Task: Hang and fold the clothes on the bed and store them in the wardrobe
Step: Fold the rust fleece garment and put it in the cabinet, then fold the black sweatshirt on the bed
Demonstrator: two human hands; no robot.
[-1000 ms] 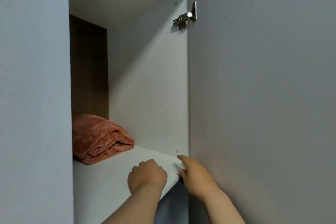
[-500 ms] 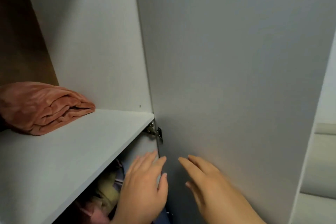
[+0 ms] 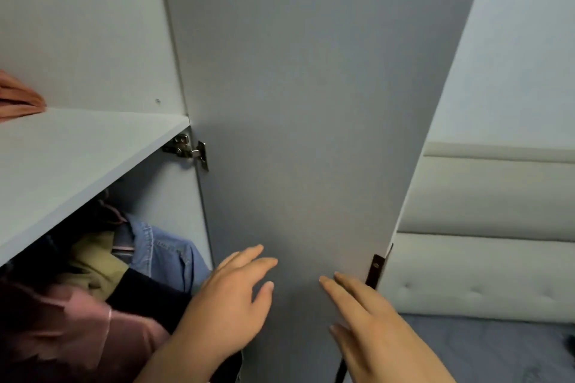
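The open wardrobe door [image 3: 305, 102] fills the middle of the view. My left hand [image 3: 230, 305] and my right hand [image 3: 370, 329] hover in front of its lower part, fingers straight and spread, holding nothing. Under the white shelf [image 3: 77, 158] hang several garments: a blue denim shirt [image 3: 168, 252], an olive one [image 3: 96, 264], a dark one [image 3: 146, 292] and a pink one [image 3: 77, 329]. A folded orange blanket [image 3: 18, 99] lies on the shelf at the far left edge.
A metal hinge [image 3: 189, 149] joins the door to the wardrobe side just below the shelf. A dark handle [image 3: 375, 270] sits on the door's right edge. Beyond it stand a padded white headboard [image 3: 485, 242] and the grey bed [image 3: 497, 348].
The view has swung down and to the right, off the upper shelf. Both hands have left the shelf edge, opened and dropped in front of the door.
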